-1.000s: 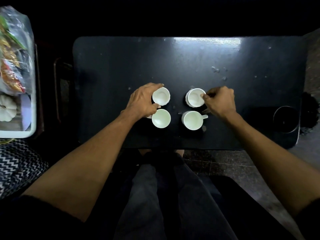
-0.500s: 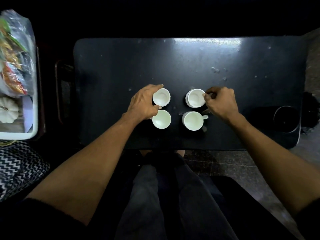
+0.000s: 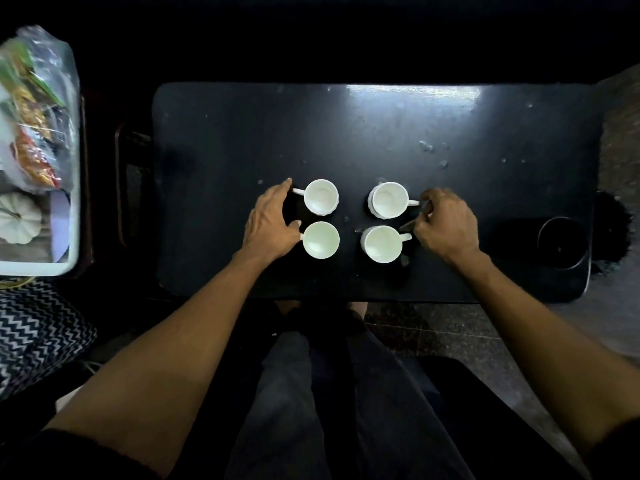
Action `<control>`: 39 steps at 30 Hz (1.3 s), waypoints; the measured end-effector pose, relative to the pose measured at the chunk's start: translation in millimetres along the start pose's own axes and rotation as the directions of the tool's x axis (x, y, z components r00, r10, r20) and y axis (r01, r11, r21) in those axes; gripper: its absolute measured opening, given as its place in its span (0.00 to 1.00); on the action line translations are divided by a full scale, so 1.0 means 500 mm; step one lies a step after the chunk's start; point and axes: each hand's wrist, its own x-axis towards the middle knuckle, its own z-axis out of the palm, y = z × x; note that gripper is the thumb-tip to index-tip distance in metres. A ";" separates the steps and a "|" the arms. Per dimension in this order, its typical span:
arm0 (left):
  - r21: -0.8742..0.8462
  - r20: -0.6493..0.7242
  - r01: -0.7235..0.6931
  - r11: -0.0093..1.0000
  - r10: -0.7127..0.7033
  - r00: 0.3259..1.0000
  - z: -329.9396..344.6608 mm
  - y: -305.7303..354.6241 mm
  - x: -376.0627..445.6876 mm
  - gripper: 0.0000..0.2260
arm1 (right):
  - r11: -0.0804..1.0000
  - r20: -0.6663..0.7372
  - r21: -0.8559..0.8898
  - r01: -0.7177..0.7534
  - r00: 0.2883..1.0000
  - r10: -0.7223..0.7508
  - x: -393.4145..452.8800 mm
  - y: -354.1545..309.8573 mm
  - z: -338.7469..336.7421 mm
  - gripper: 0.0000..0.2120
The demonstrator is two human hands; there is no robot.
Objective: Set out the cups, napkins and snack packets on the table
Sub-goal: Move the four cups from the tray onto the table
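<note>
Four white cups stand in a square on the black table (image 3: 242,133): far left cup (image 3: 321,196), near left cup (image 3: 321,240), far right cup (image 3: 388,200), near right cup (image 3: 382,243). My left hand (image 3: 273,220) lies open just left of the left pair; its thumb touches the near left cup's side and the far cup's handle is free. My right hand (image 3: 445,223) sits right of the right pair with curled fingers, its fingertips at the handle ends and gripping neither. Snack packets (image 3: 33,109) lie in a clear bag at the far left.
A white tray (image 3: 65,268) off the table's left end holds the bag, a white pumpkin-shaped thing (image 3: 17,220) and pale paper (image 3: 59,220). A round recess (image 3: 561,242) sits in the table's right end. Zigzag fabric (image 3: 34,334) lies lower left. My legs are under the near edge.
Both hands have let go of the far cups and drawn back outward. The handles of the far left and far right cups are now uncovered. The cups stay in place.
</note>
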 end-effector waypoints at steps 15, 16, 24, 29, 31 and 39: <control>-0.081 0.058 0.006 0.997 -0.001 0.998 -0.047 0.026 -0.089 0.37 | 0.976 0.263 -0.210 0.064 0.965 -0.007 0.028 -0.154 -0.031 0.29; -0.091 0.062 0.005 0.996 0.001 0.998 -0.043 0.027 -0.094 0.37 | 0.977 0.257 -0.200 0.069 0.966 -0.016 0.028 -0.155 -0.028 0.27; -0.026 0.135 -0.024 0.999 0.027 0.990 -0.006 0.032 -0.103 0.36 | 0.985 0.147 -0.156 0.071 0.988 -0.048 0.050 -0.136 -0.024 0.24; -0.003 0.167 -0.031 1.000 0.031 0.985 0.014 0.037 -0.102 0.37 | 0.994 0.116 -0.103 0.049 0.993 -0.037 0.059 -0.130 -0.023 0.25; 0.008 0.148 -0.034 0.999 0.032 0.988 0.020 0.041 -0.099 0.37 | 0.994 0.110 -0.098 0.049 0.993 -0.038 0.057 -0.128 -0.021 0.26; 0.119 -0.041 -0.066 0.991 0.071 0.997 0.017 0.060 -0.070 0.28 | 0.994 0.076 -0.094 0.061 0.996 -0.054 0.050 -0.118 -0.015 0.25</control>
